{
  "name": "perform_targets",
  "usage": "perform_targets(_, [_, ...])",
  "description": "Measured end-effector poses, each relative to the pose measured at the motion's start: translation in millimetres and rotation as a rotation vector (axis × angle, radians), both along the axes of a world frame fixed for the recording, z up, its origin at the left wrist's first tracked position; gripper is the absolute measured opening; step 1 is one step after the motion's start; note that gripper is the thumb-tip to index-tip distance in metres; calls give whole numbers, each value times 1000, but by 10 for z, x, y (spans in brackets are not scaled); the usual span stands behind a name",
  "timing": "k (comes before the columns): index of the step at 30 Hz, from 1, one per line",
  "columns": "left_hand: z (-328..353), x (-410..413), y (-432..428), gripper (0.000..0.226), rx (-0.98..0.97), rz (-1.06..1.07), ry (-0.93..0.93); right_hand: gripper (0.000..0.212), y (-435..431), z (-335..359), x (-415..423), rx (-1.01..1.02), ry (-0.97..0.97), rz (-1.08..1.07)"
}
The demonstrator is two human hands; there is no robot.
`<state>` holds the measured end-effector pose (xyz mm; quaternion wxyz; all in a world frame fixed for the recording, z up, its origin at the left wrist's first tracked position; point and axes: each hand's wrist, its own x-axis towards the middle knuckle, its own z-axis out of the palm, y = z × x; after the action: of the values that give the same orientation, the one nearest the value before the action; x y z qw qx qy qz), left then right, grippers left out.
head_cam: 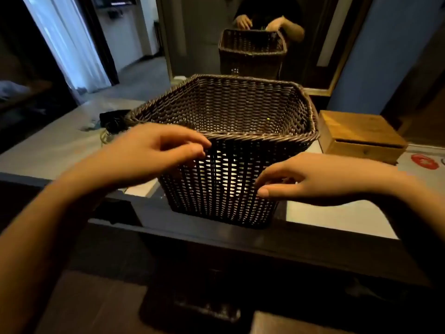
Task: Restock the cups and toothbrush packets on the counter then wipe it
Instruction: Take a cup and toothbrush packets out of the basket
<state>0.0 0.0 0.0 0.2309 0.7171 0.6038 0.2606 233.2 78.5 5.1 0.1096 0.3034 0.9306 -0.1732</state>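
Observation:
A dark brown woven basket (240, 112) stands on the pale counter (337, 218), close to its front edge. White shapes show through the weave of the near wall; what lies inside is otherwise hidden. My left hand (154, 150) hovers at the near rim, fingers slightly spread and touching or almost touching it, holding nothing. My right hand (310, 177) rests its fingertips against the near wall lower down, fingers apart, also without anything in it. No loose cups or toothbrush packets show on the counter.
A wooden box (361, 133) sits to the right of the basket, with a red mark (425, 161) on the counter beside it. A black object with a cable (113, 119) lies left of the basket. A mirror (252, 39) stands behind. Dark counter edge (240, 239) runs in front.

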Motion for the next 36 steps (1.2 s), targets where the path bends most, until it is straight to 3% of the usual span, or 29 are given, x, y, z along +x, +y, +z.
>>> perform_targets(2, [156,-84,183,23,96,133,-161,69,103,170,5,-60,53,-1])
perform_targets(5, [252,-221,567,20,242,245,-24,52,317,353,-86,-118,251,-100])
perform_targets(7, [203,-289,754,22,144,178,88,35,499,306,-217,-51,341,-133])
perform_targets(9, [106,-330,850,26,-44,75,139,31,677,198,-339,122,367,-107])
perform_targets(11, [12,-337,882,24,-120,-4,184,34,790,100,-424,139,331,-74])
perform_targets(14, [-34,-384,901,17,-106,-24,126,35,861,-12,-482,-45,231,-26])
perform_targets(18, [-1,-467,943,10,-129,-59,71,29,914,-51,-496,-272,301,-9])
perform_targets(25, [-34,-806,1416,52,123,170,337,38,1024,-96,-494,-369,339,37])
perform_targets(28, [-29,-977,1633,62,50,249,306,58,1120,-135,-478,-398,342,49])
perform_targets(30, [-43,-1064,1783,63,-75,288,282,55,1166,-141,-487,-430,318,64])
perform_targets(33, [-52,-1153,2018,44,-272,312,258,30,1211,-119,-517,-501,277,77])
perform_targets(36, [-82,-1182,2223,20,-261,359,230,40,1286,-147,-537,-498,243,70])
